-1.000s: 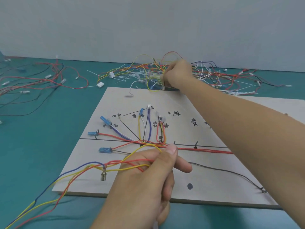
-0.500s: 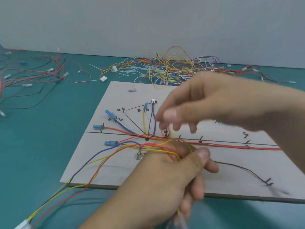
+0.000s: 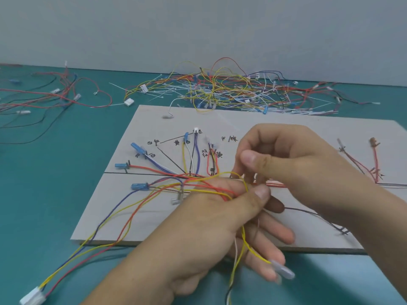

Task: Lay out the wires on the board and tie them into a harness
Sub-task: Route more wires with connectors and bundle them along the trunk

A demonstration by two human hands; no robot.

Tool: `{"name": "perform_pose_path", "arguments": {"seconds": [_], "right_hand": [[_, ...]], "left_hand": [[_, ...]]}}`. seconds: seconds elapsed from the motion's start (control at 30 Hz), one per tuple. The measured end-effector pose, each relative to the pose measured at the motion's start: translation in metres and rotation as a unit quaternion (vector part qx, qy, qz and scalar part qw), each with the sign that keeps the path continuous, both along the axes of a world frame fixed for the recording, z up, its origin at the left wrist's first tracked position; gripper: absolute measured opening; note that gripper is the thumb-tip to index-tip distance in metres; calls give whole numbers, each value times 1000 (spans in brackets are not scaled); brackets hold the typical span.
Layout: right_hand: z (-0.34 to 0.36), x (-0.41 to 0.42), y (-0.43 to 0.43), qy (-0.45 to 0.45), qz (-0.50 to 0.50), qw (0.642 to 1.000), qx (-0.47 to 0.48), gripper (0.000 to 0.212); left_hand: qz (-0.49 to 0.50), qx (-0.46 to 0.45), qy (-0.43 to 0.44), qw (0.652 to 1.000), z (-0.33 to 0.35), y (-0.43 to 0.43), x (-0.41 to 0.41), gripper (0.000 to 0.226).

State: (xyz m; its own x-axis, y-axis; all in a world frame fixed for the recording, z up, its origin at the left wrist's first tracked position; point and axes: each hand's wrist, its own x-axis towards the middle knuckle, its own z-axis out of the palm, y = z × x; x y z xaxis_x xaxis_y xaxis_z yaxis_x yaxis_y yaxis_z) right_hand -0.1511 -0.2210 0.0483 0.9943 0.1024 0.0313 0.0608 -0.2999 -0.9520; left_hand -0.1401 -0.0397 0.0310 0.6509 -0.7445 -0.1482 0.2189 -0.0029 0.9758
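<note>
The left hand (image 3: 211,219) pinches a loose bundle (image 3: 211,189) of yellow, red and orange wires between thumb and forefinger, just above the near middle of the board (image 3: 141,221). Its other fingers hang relaxed below. One yellow wire (image 3: 248,247) drops from the pinch and ends in a clear sleeved terminal (image 3: 283,270) past the board's near edge. The right hand (image 3: 304,170) hovers just to the right, fingers curled down towards a yellow loop beside the pinch. Its thumb sticks out free, and I cannot tell whether the hidden fingertips grip anything.

These are thin, plastic-coated leads, so I judge them almost weightless, limp yet a little springy. They look smooth enough to slide through a light pinch and quick to tangle. They are best held on the insulation close to where the strands meet, not by the small crimped ends.

The bundle's strands trail off the board's near left edge to a white connector (image 3: 33,299) on the teal table (image 3: 55,172). On the flat, matt, pale board, laid wires fan out from a drawn black line to blue terminals (image 3: 138,186) beside handwritten marks. Along the far edge lies a heap of spare wires (image 3: 220,93) mixed with thin white ties.
</note>
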Motion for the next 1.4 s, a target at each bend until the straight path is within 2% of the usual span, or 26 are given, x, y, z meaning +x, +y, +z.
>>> {"name": "perform_pose_path", "arguments": {"seconds": [0.07,0.13,0.17,0.23,0.27,0.4,0.57,0.63,0.7,0.83,0.93,1.03,1.1,1.17,1.23,1.3,1.4], "right_hand": [[0,-6,1,4,11,1000,2,8],[-3,-9,8,-9,14,998,-60,12],[-4,-10,13,-14,12,997,-74,14],[-3,-9,20,-20,-5,999,-44,10],[-2,-10,21,-23,-15,999,-32,9],[-1,-21,22,-56,-51,996,-41,24],[-11,-42,31,-67,-37,997,-30,44],[-17,-46,37,-79,-44,995,-31,33],[-21,-45,40,-87,-68,994,-21,21],[-22,-45,39,-77,-116,988,66,11],[-19,-44,37,-78,-151,983,74,6],[-12,-46,34,-35,-180,977,111,7],[-11,-52,41,58,-150,982,98,16],[-16,-61,58,147,-99,984,13,42],[-17,-69,86,171,-24,982,-69,54],[-19,-72,105,151,7,986,-71,40],[-14,-73,100,143,-10,990,-9,16]], "left_hand": [[16,13,-6,1000,-10,2,6,41],[30,47,-17,998,-15,2,10,47],[47,44,6,998,-16,2,11,43],[85,-1,59,995,-14,-1,12,27],[104,-18,56,993,-11,-2,13,23],[211,-41,22,976,-11,0,19,15],[251,-55,33,966,-11,1,21,14],[245,-51,22,968,-15,1,20,21],[244,-53,7,968,-17,2,21,19],[227,-67,7,972,-15,6,24,19],[218,-37,-10,975,-13,10,26,24],[240,-30,-40,969,-7,12,31,27],[254,-51,-51,965,-2,10,36,28],[268,-78,-62,958,6,7,41,29],[283,-102,-70,951,13,2,44,29],[291,-120,-68,947,19,0,47,29],[301,-131,-79,941,22,13,56,29]]}}
